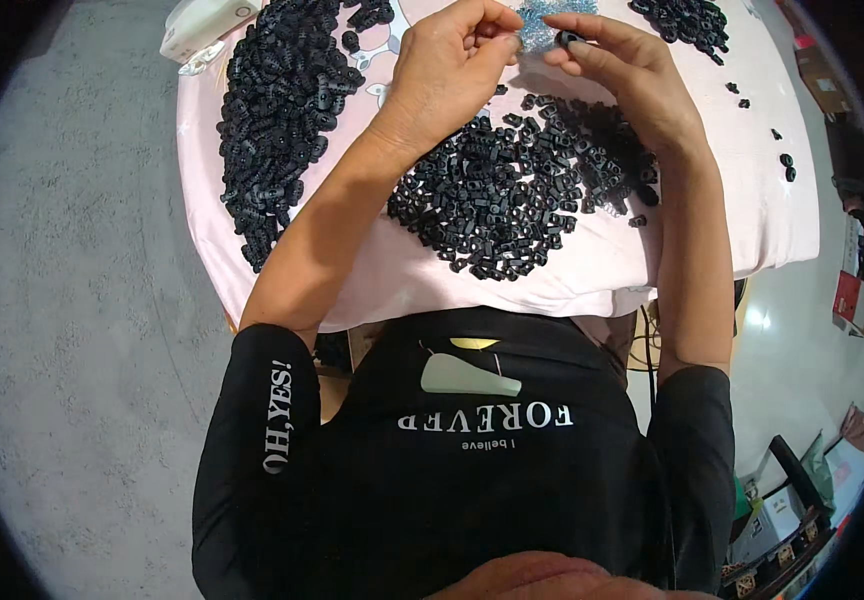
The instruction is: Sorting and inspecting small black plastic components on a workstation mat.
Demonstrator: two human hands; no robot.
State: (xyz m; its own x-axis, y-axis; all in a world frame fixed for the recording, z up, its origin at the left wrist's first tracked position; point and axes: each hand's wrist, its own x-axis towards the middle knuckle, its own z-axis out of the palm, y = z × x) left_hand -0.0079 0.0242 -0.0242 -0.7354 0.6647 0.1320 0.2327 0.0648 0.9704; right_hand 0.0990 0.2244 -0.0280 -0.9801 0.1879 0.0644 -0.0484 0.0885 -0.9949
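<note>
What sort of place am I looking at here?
Perhaps a home or small workshop used for handwork: a pink patterned tablecloth bears a heap of small black parts, and the grey floor looks like bare concrete.

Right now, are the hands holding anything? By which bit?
The right hand pinches a small black piece; which part, I can't tell. Whether the left hand holds anything is unclear.

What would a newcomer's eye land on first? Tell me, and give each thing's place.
Probably the long mound of ridged black pieces on the left of the pink cloth, then the heap of smaller black parts at the cloth's near middle. Beyond that heap, the left hand and right hand are close together by a glittery silver-blue pile.
</note>
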